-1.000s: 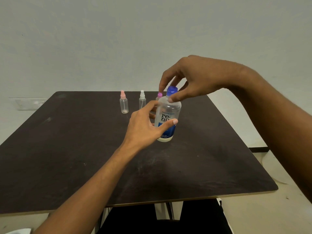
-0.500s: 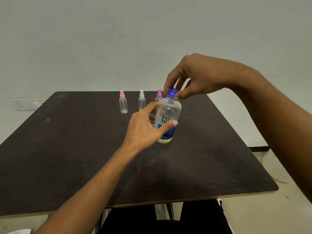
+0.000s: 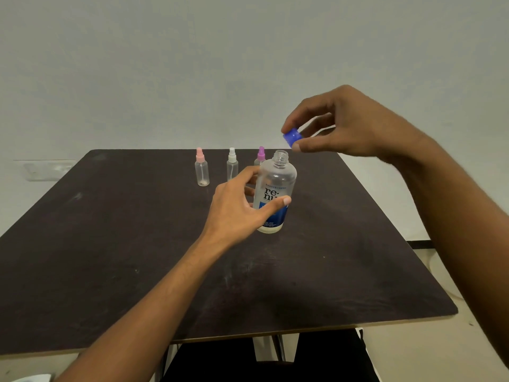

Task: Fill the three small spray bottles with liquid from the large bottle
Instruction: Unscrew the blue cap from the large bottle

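Head view: large bottle [image 3: 276, 181] stands on dark scuffed table [image 3: 110, 244] before pale wall [image 3: 192, 64].

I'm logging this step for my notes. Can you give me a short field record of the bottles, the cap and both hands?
large bottle: upright on the table, neck open, gripped by the left hand
blue cap: off, pinched by the right hand above the neck
small sprays: pink-topped bottle, white-topped bottle, purple-topped bottle, row behind, tops on
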`<act>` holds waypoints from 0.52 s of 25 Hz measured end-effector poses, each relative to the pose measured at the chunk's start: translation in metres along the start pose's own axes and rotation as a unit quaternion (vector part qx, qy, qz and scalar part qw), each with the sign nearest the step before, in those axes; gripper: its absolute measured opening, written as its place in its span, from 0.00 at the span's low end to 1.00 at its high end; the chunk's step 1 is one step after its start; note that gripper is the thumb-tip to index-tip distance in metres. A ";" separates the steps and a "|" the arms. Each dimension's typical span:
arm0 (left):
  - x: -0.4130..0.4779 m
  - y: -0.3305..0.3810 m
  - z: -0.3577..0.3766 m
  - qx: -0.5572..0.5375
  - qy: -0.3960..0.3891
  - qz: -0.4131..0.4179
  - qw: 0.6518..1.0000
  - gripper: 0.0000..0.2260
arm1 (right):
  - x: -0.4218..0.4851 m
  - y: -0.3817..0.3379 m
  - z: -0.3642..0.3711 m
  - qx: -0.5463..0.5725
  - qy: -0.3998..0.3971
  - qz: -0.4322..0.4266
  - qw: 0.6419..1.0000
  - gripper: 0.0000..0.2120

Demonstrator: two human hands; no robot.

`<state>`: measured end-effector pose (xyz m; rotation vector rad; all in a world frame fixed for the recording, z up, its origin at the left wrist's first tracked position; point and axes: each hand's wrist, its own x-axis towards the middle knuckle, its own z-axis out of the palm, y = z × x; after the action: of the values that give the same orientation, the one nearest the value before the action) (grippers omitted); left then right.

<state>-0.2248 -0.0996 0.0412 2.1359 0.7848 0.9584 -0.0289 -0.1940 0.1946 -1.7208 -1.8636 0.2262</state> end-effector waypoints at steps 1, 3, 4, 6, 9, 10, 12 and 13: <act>0.000 -0.002 0.000 -0.003 0.000 0.002 1.000 0.33 | -0.008 0.008 0.006 0.053 0.034 0.011 0.998 0.11; 0.001 -0.004 0.001 -0.014 0.000 0.009 1.000 0.32 | -0.024 0.024 0.022 0.143 0.105 0.033 0.984 0.11; 0.001 -0.004 0.002 -0.020 -0.001 0.012 1.000 0.31 | -0.033 0.031 0.032 0.181 0.141 0.041 0.972 0.11; 0.001 -0.004 0.005 -0.030 -0.001 0.016 0.999 0.30 | -0.049 0.044 0.054 0.254 0.200 0.048 0.945 0.12; 0.002 -0.003 0.011 -0.036 -0.006 0.022 0.999 0.31 | -0.068 0.056 0.079 0.336 0.241 0.059 0.909 0.13; 0.002 -0.003 0.013 -0.037 -0.009 0.023 0.999 0.32 | -0.071 0.059 0.083 0.356 0.247 0.065 0.899 0.14; 0.003 -0.003 0.017 -0.039 -0.014 0.026 0.999 0.32 | -0.076 0.064 0.087 0.372 0.256 0.081 0.889 0.16; 0.004 -0.003 0.019 -0.040 -0.016 0.029 0.999 0.32 | -0.077 0.066 0.087 0.373 0.261 0.088 0.886 0.17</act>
<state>-0.2083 -0.1011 0.0306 2.1092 0.6627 0.9670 -0.0179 -0.2347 0.0677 -1.2291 -1.0235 0.4359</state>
